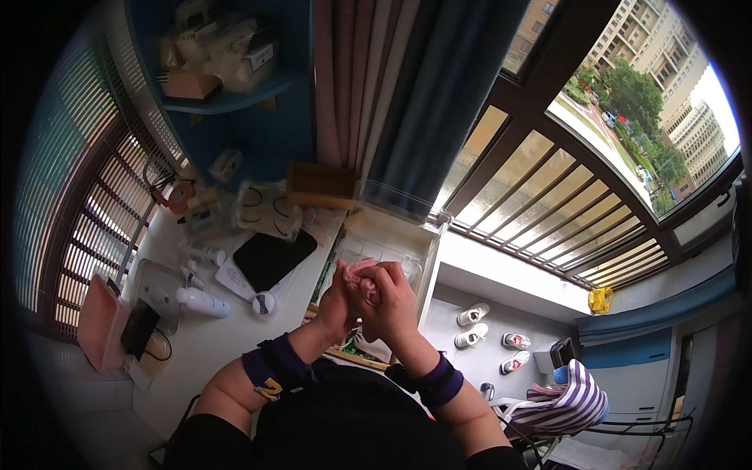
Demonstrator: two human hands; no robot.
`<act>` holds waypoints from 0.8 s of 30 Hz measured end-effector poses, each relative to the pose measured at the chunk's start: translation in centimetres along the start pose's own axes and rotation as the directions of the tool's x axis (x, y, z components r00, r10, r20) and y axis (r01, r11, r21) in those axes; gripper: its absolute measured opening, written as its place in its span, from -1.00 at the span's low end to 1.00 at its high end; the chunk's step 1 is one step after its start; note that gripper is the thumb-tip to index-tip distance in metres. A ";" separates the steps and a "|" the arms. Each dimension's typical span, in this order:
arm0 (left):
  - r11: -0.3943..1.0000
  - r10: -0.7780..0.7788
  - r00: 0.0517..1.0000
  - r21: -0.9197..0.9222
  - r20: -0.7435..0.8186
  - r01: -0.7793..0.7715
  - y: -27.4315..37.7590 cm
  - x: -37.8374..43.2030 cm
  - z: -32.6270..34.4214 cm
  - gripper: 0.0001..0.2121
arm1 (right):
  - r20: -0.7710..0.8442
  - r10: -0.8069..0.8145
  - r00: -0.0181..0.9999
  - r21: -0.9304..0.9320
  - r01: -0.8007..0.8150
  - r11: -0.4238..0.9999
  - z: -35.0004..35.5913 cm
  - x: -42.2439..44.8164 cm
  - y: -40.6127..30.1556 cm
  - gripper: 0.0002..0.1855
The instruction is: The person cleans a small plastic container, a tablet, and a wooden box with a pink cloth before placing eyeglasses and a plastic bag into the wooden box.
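Observation:
My left hand (pixel 336 308) and my right hand (pixel 390 299) meet in front of me, closed around a crumpled pink textured cloth (pixel 358 270). Part of the cloth bunches up between the right fingers, and the rest is hidden in the palms. Purple bands wrap both forearms. Beneath the hands is an open white drawer or box (pixel 430 282) with clear plastic compartments (pixel 411 265) in it. Green packets (pixel 359 343) and a pale item lie at its near end, partly covered by my wrists.
The white desk (pixel 282 329) at left holds a black tablet-like slab (pixel 275 258), a white bottle (pixel 202 302), a round-lidded jar (pixel 264 303) and a wooden box (pixel 320 185). Right are a barred window (pixel 546 194), white shoes (pixel 471 336) on the floor and a striped cloth (pixel 564 405).

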State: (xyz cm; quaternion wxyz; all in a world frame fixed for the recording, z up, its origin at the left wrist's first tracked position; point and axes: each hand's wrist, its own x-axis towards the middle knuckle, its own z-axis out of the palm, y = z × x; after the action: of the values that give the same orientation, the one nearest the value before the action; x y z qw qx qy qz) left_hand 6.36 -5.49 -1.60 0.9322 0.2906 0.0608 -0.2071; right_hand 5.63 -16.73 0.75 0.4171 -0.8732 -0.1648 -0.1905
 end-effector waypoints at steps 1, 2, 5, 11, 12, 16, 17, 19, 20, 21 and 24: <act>0.998 0.009 1.000 0.064 -0.022 -0.008 0.0 -0.2 0.3 -0.46 | -0.019 0.033 0.999 -0.010 -0.033 0.999 -0.2 0.2 0.7 -0.78; 0.992 0.022 0.999 0.124 -0.038 -0.017 0.2 -0.3 0.5 -0.47 | -0.042 0.065 0.997 -0.018 -0.066 0.998 -0.3 0.3 1.5 -0.78; 0.992 0.053 0.998 0.114 -0.045 -0.047 0.8 -0.3 0.4 -0.47 | -0.055 0.102 0.993 -0.020 -0.103 0.994 -0.3 -0.5 2.2 -0.78; 0.996 0.080 0.996 0.022 0.033 -0.081 0.1 0.0 -2.5 -0.43 | 0.034 -0.032 0.999 0.006 0.032 0.999 0.5 -2.2 0.4 -0.76; 0.997 0.070 0.996 0.030 0.055 -0.071 -0.2 -0.1 -2.6 -0.42 | 0.036 -0.053 0.998 0.020 0.052 0.998 0.6 -2.1 0.2 -0.76; 1.000 -0.012 0.998 0.007 0.057 0.012 -1.2 0.5 -3.0 -0.44 | 0.046 -0.003 0.999 0.028 0.001 1.000 0.9 -1.0 0.7 -0.76; 1.000 -0.018 0.997 0.016 0.074 0.017 -1.5 0.6 -3.4 -0.44 | 0.034 0.032 0.999 0.025 -0.032 0.999 0.9 -0.8 1.2 -0.76; 0.991 -0.071 0.997 0.114 -0.033 0.074 -1.4 0.0 -2.5 -0.46 | 0.001 0.113 0.994 0.010 -0.113 0.994 0.9 -0.6 2.8 -0.77; 0.986 -0.085 0.994 0.138 -0.062 0.093 -1.4 0.0 -2.4 -0.46 | -0.027 0.156 0.987 -0.002 -0.156 0.988 0.8 -0.7 3.7 -0.77; 0.980 -0.098 0.991 0.162 -0.093 0.112 -1.4 0.0 -2.3 -0.47 | -0.056 0.189 0.980 -0.011 -0.190 0.982 0.9 -0.9 4.5 -0.77; 0.976 -0.107 0.990 0.182 -0.091 0.122 -1.7 0.3 -2.6 -0.46 | -0.098 0.255 0.962 -0.016 -0.258 0.966 1.5 -2.4 6.4 -0.76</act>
State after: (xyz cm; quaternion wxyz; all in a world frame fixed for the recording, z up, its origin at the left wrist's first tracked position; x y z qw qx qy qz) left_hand 5.89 -5.36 -4.71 0.8839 0.3812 0.0952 -0.2535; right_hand 6.70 -19.66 -5.56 0.4331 -0.8830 -0.0275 -0.1788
